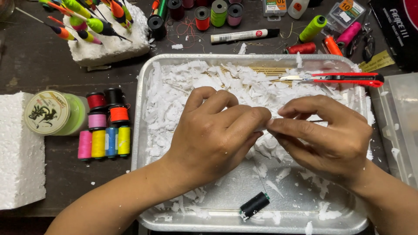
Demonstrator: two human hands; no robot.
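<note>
My left hand (215,135) and my right hand (326,135) meet fingertip to fingertip over a metal tray (138,143) full of white foam shavings (217,82). Both pinch a small white piece (266,124) between thumbs and forefingers; most of it is hidden. A thin thread runs down from the fingers to a black thread spool (254,204) lying near the tray's front edge. A red utility knife (344,78) with its blade out rests on the shavings at the tray's far right. Thin wooden sticks (265,70) lie beneath the shavings at the back.
Left of the tray stand several coloured thread spools (104,130), a green line reel (54,113) and a foam block (19,152). Painted fishing floats (87,17) stick in a foam slab at the back left. More spools, a marker (244,35) and a clear box (400,126) surround the tray.
</note>
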